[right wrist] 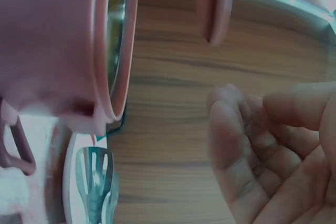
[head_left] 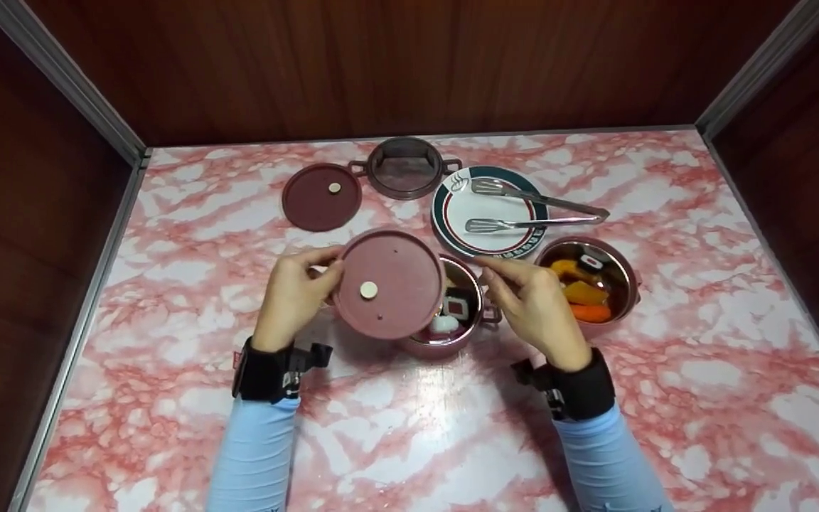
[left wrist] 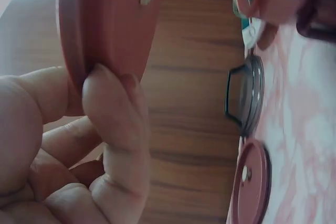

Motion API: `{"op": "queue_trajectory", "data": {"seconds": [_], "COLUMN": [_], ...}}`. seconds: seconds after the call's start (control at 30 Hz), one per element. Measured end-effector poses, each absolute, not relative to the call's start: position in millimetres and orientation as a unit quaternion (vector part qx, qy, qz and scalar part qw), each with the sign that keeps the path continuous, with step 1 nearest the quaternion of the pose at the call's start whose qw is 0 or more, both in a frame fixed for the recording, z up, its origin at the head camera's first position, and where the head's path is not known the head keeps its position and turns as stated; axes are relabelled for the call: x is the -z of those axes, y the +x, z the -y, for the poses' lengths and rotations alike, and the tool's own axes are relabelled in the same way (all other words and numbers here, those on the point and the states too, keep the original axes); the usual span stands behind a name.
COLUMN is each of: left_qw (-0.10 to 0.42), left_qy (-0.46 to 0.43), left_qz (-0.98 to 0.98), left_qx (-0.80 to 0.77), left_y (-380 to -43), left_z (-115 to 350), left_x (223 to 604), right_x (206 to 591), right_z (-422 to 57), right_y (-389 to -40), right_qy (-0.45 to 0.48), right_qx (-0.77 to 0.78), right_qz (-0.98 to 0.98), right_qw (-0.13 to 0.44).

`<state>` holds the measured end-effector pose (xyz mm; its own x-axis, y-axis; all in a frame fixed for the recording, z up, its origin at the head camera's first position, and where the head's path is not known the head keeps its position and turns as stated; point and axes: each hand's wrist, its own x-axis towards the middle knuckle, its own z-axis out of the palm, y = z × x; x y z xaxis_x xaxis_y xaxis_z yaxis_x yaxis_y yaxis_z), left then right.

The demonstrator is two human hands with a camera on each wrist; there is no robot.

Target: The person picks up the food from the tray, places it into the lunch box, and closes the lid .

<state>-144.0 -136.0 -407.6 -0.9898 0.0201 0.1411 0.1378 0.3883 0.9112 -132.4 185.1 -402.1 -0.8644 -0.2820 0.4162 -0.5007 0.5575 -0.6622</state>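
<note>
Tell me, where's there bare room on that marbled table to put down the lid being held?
Bare patches of the marbled table lie right of the right-hand pot, in front of the middle pot, and left of the tabletop lid. It's crowded behind the middle pot, where the plate with tongs on it sits close to both pots.

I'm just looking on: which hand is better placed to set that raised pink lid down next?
Probably the left hand: its fingers pinch the pink lid at its edge, partly over the open pot. The right hand holds nothing, beside the pot's right handle.
</note>
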Motion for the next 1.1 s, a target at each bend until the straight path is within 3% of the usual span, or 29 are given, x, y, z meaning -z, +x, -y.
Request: {"op": "queue_trajectory", "data": {"seconds": [0.23,0.53,0.7,0.9,1.1], "left_qw": [0.011,0.009,0.012,-0.068,-0.097], "left_qy": [-0.101,-0.140,-0.104,-0.093,-0.093], "left_qz": [0.826,0.815,0.778,0.756,0.764], "left_qx": [0.554,0.563,0.620,0.645,0.631], "left_y": [-147,-143,-143,-139,-134], "left_z": [110,95,92,91,90], "left_x": [412,413,414,412,411], "right_x": [402,401,402,406,396], "right_z": [-179,-173,-171,-169,-161], "right_y": [-133,-132,-132,-133,-126], "right_qy": [0.196,0.155,0.117,0.064,0.050], "right_qx": [-0.453,-0.470,-0.507,-0.553,-0.551], "right_qz": [0.866,0.865,0.845,0.806,0.810], "right_qw": [0.077,0.079,0.124,0.202,0.194]}}
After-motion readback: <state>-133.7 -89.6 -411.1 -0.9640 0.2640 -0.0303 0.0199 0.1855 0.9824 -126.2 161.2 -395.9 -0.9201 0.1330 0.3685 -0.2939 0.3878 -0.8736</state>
